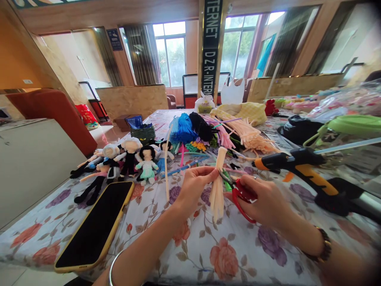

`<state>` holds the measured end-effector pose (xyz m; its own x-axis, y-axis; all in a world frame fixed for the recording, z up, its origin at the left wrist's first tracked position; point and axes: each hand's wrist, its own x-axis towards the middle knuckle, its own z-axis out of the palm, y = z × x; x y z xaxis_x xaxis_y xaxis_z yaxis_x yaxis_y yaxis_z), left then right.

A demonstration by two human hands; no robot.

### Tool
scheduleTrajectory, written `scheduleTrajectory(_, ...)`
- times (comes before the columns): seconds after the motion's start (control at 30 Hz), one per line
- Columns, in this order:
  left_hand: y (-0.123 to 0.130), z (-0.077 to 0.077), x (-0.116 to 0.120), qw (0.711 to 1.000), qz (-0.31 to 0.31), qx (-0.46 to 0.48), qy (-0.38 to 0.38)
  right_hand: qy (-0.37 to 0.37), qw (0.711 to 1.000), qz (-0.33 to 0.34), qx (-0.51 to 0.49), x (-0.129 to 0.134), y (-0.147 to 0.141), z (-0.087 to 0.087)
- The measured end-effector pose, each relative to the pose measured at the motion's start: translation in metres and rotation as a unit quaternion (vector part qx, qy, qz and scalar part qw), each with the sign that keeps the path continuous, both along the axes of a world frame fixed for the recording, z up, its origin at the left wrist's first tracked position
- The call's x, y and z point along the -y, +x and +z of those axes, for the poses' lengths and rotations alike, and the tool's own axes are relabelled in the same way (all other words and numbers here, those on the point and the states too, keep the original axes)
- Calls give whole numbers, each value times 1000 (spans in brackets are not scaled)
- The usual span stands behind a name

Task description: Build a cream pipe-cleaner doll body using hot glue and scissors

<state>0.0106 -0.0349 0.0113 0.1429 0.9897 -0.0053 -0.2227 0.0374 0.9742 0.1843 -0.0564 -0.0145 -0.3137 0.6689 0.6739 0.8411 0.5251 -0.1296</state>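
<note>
My left hand (199,179) pinches a bundle of cream pipe cleaners (218,194) at its narrow waist, holding it upright above the table. The bundle flares out below the fingers, and a short rounded end rises above them. My right hand (262,198) is closed around the red handles of a pair of scissors (244,200). Their dark blades reach the bundle just beside my left fingertips; whether they are cutting into it I cannot tell. Left of the bundle, a single cream pipe cleaner (167,167) lies on the cloth.
Small dolls (147,163) cluster at the left behind a yellow-cased phone (97,226). Blue pipe cleaners (184,127) and peach pipe cleaners (253,135) are heaped at the back. An orange-and-black glue gun (300,167) stands at the right, near a green bag (345,125). Flowered cloth (143,246) covers the table.
</note>
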Motion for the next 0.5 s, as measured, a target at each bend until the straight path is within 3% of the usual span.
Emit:
scheduleTrajectory(0.17, -1, 0, -3, 999, 34, 4, -5, 26, 999, -28, 2, -1, 0, 2)
scheduleTrajectory(0.5, 0, 1, 0, 999, 41, -3, 8, 45, 998, -25, 37, -1, 1, 0)
